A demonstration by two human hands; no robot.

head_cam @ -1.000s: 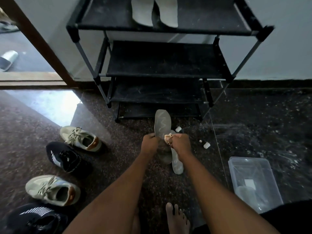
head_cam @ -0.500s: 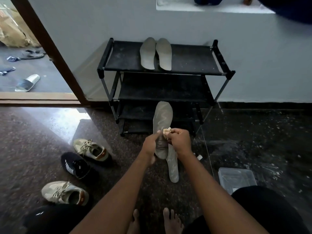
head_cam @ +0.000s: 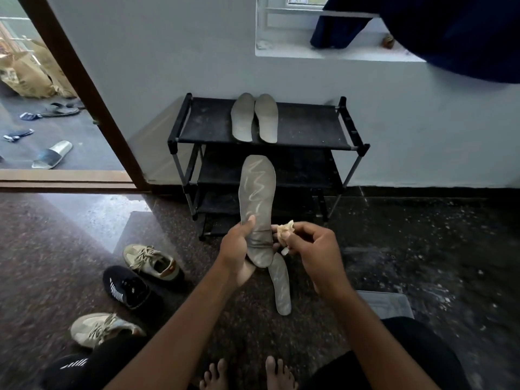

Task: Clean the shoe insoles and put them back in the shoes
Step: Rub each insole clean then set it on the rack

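Insole (head_cam: 257,198) upright, heel in left hand (head_cam: 236,256)

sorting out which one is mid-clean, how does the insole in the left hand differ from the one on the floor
The held insole is gripped near its heel by the left hand and raised off the floor; the floor insole lies flat on it. The held insole is creased where gripped; the floor insole looks unbent. Both are grey with pale streaks.
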